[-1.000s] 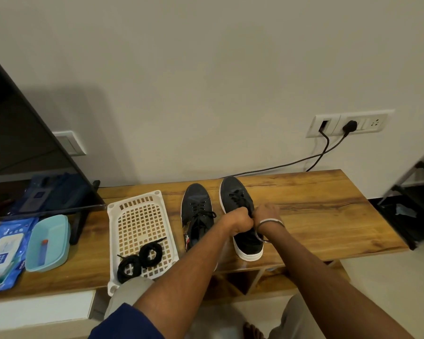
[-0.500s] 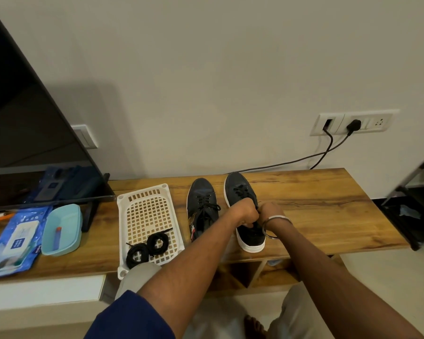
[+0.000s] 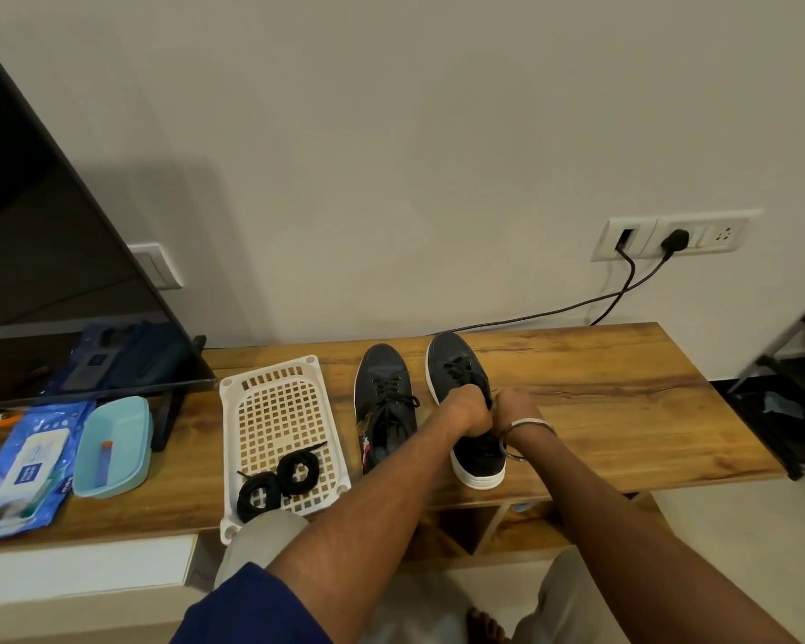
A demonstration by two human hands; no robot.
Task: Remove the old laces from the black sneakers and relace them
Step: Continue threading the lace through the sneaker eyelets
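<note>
Both sneakers sit side by side on the wooden bench [image 3: 623, 402]. The left hand [image 3: 468, 409] and right hand [image 3: 514, 406] curl together over the right sneaker [image 3: 477, 453], apparently pinching its lace [image 3: 458, 369]. Laces are soft and limp; best gripped near the knot ends.

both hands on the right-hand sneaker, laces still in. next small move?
Probably pull the lace ends apart to undo the knot. Both the left hand and the right hand are curled at the laces of the right sneaker, which is still laced; the left sneaker is also laced, untouched.
</note>
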